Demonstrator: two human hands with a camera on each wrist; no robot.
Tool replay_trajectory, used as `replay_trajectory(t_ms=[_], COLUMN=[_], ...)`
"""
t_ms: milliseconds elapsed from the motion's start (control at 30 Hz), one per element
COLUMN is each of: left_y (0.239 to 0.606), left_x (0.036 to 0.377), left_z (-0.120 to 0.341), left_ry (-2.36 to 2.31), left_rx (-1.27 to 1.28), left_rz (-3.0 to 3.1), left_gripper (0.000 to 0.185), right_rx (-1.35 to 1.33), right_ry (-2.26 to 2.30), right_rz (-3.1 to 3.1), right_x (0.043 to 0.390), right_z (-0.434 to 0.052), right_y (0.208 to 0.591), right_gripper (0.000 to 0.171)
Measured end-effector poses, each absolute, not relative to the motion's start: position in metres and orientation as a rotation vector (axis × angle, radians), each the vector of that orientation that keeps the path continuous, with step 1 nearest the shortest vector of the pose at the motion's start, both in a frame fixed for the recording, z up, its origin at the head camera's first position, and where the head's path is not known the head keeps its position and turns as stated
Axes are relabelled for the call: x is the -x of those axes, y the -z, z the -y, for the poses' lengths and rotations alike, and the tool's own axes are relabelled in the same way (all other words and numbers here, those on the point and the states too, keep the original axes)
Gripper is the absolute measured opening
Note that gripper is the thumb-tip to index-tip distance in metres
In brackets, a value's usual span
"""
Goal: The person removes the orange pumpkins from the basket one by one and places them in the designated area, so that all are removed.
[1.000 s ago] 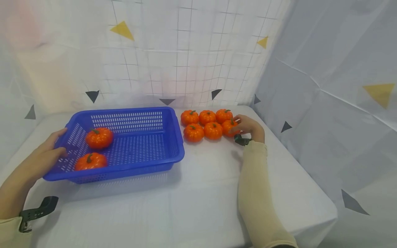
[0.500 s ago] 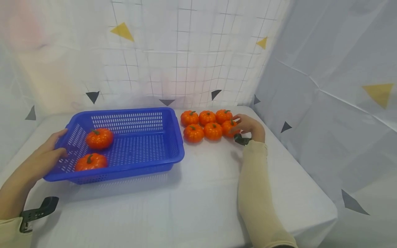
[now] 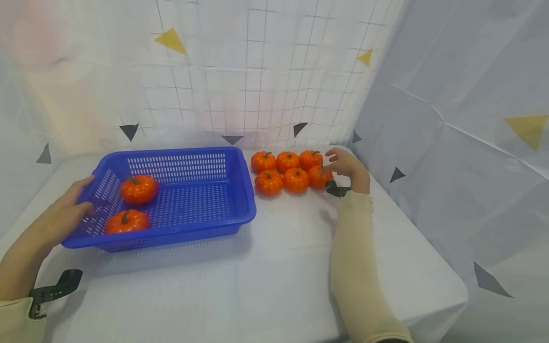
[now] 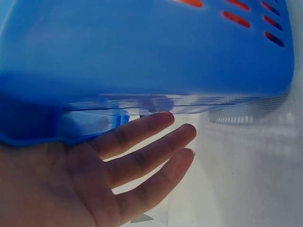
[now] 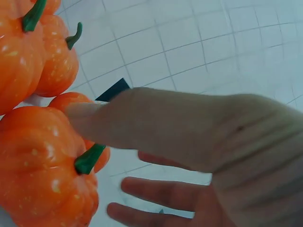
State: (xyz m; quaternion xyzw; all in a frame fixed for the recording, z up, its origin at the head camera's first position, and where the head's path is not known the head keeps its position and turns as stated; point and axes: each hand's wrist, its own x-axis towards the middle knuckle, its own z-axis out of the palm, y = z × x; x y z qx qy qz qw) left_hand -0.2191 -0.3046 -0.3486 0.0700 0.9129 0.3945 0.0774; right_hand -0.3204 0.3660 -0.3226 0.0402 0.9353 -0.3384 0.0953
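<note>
Left hand (image 3: 59, 216) grips the basket (image 3: 201, 227), right hand (image 3: 349, 166) has fingers apart, so I'd cup the nearest right-of-centre pumpkin (image 3: 319, 178) low.

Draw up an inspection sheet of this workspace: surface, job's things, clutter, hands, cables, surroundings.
Surface: white-covered table, rounded near-right corner.
Job's things: blue perforated plastic basket holding two glossy orange ribbed pumpkins with green stems; six similar pumpkins stand right of it in two rows of three.
Clutter: nothing seen.
Hands: left hand holds the basket's left end, thumb over the rim. Right hand, fingers extended, is at the front row's rightmost pumpkin; contact unclear. Both wrists wear dark bands.
Cables: nothing seen.
Surroundings: white grid-lined backdrop with yellow and dark triangles; grey creased sheeting at right.
</note>
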Motion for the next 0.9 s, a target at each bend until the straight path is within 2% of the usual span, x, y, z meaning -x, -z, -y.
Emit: replay_trajectory(t_ms=[200, 433, 900], left_y=[0.349, 0.348, 0.349], left_x=[0.219, 0.219, 0.221], left_z=[0.305, 0.304, 0.305], left_ry=[-1.185, -1.18, -1.169], left_rx=[-0.204, -0.208, -0.189], left_rz=[-2.73, -2.739, -2.739], left_gripper=[0.076, 0.076, 0.076], right_rx=[-0.189, -0.27, -0.161], right_ry=[1.01, 1.059, 1.085], right_rz=[-2.914, -3.005, -3.059], right_x=[0.316, 0.317, 0.322], right_z=[-0.362, -0.348, -0.314], right_y=[0.313, 0.301, 0.286], right_gripper=[0.074, 0.072, 0.072])
